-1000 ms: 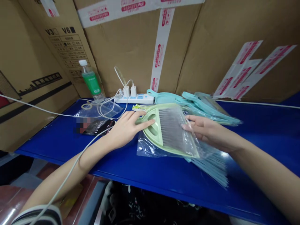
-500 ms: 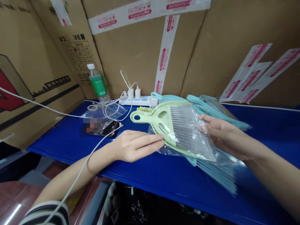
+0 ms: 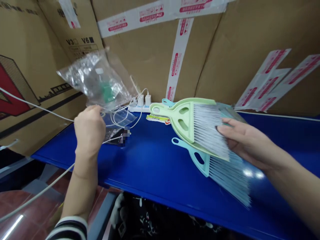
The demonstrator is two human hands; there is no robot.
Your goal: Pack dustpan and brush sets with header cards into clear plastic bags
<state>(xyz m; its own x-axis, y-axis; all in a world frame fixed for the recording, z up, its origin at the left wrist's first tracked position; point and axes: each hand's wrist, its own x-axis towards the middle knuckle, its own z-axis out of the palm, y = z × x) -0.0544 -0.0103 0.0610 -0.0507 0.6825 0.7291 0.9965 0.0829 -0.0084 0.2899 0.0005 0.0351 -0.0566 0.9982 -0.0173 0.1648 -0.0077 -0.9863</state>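
- Through the head camera, I have my left hand (image 3: 90,128) closed in a fist, gripping the lower end of a crumpled clear plastic bag (image 3: 85,80), raised above the left part of the blue table (image 3: 145,156).
- Through the bag I can make out a bottle (image 3: 107,91) with a green label and a white cap.
- My right hand (image 3: 246,141) pinches the wide end of the light-green brush (image 3: 200,126), thumb over the grey bristles; I can't see how far the fingers reach behind.
- That brush lies face-on against the light-green dustpan (image 3: 205,100), both handles pointing left, near the middle of the view; whether the pair touches the table, I can't tell.
- Nearer to me, a pale-blue brush (image 3: 225,176) lies on the table, partly covered in my view by the green pair.
- Behind the green handles I see a white power strip (image 3: 140,108) with plugged-in adapters (image 3: 148,100), and a yellow-green label (image 3: 158,119) just below them.
- Beyond my left wrist lies a dark, flat item (image 3: 115,136), partly blurred.
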